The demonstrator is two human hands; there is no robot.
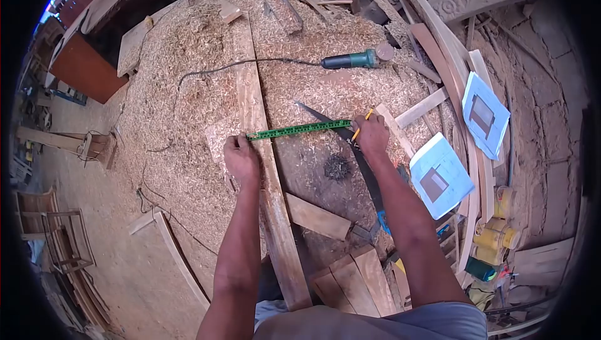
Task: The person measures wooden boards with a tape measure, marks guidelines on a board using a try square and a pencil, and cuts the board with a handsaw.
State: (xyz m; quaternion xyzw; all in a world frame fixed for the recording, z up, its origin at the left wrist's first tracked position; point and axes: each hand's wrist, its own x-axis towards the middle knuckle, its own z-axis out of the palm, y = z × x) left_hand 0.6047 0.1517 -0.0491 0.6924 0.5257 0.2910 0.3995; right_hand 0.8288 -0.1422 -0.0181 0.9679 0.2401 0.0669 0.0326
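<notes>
A green measuring tape (300, 129) is stretched between my two hands, crossing over a long wooden plank (253, 99). My left hand (241, 157) pinches one end at the plank's left edge. At the other end, my right hand (371, 133) is closed on the tape, with a yellow pencil (363, 124) between its fingers. Below the tape's right part, a handsaw (365, 174) lies with its dark blade slanting toward my right forearm. A dark round tangle (337, 166) rests on the board between plank and saw.
A green angle grinder (350, 59) with a cord lies on the wood shavings (188, 77). Two printed sheets (442, 176) (486, 116) are at the right, near curved wooden pieces and yellow containers (497, 233). Brown furniture (84, 64) stands at the upper left.
</notes>
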